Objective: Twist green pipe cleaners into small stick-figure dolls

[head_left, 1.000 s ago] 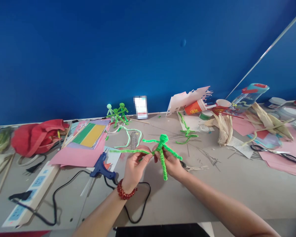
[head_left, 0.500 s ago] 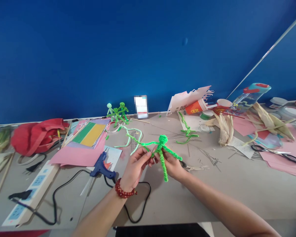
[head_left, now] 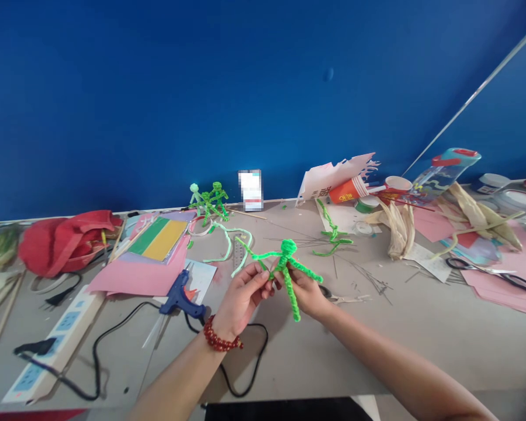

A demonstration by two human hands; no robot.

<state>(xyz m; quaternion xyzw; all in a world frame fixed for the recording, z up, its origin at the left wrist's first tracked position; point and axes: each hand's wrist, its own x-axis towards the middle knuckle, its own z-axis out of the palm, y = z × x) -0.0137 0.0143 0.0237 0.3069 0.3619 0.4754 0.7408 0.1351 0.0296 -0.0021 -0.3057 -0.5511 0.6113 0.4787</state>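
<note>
Together, left hand (head_left: 242, 303) and right hand (head_left: 304, 292) pinch a pipe-cleaner figure (head_left: 286, 270).

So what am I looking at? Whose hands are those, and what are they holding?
These pictures come from a camera worn on a person's head, so you see what that person sees when looking down. The left hand, with a red bead bracelet, and the right hand are holding a green fuzzy pipe-cleaner figure. On the table lie a blue glue gun, scissors and more little green figures.
</note>
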